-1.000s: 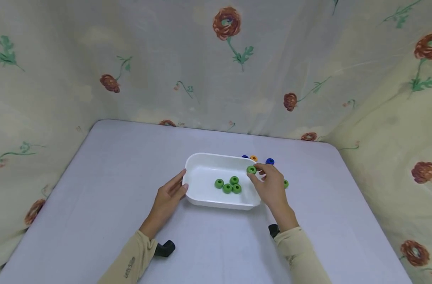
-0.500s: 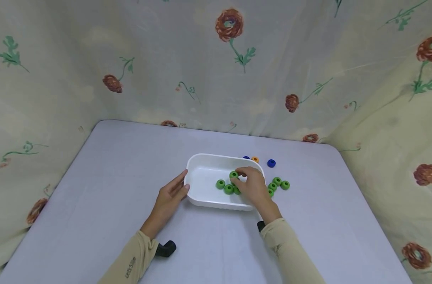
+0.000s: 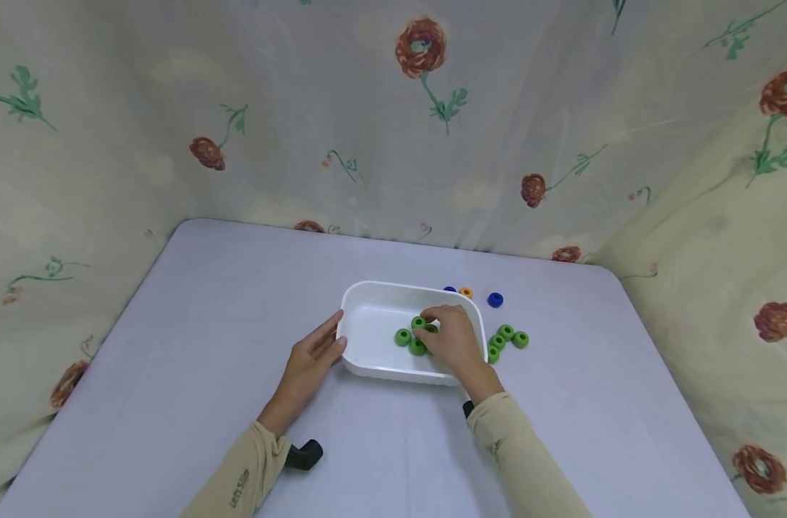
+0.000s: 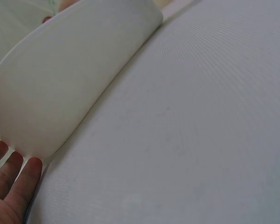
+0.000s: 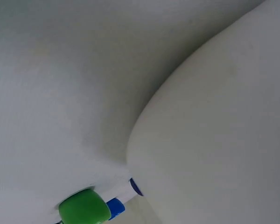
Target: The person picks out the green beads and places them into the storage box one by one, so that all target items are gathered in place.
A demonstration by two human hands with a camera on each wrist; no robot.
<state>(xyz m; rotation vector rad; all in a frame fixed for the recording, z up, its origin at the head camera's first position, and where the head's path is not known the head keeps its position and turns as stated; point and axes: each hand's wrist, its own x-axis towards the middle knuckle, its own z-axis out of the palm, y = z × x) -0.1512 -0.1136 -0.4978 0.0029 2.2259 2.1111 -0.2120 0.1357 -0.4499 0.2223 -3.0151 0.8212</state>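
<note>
A white rectangular tray (image 3: 367, 363) sits mid-table in the head view. My left hand (image 3: 306, 370) rests against its left end, fingers fairly straight; in the left wrist view the fingertips (image 4: 33, 164) touch the outer wall. My right hand (image 3: 458, 345) reaches over the tray and pinches a green ring-shaped bead (image 3: 419, 322) between thumb and fingers. Below and around it lie other green beads, one at the left (image 3: 403, 337) and another in front (image 3: 417, 347); the right hand partly hides some. The right wrist view shows only the tray's outer wall (image 5: 214, 130), not the fingers.
Several green beads (image 3: 506, 332) lie on the table (image 3: 393, 446) just right of the tray. Behind its far right corner are an orange bead (image 3: 465, 293) and two blue beads, one apart (image 3: 495, 299) and one partly hidden (image 3: 449, 289). A flowered curtain (image 3: 367, 115) surrounds the table.
The right hand has carried the green bead from over the tray's right end leftward and down to the beads inside. Green beads outside are uncovered. The left hand keeps its place.
</note>
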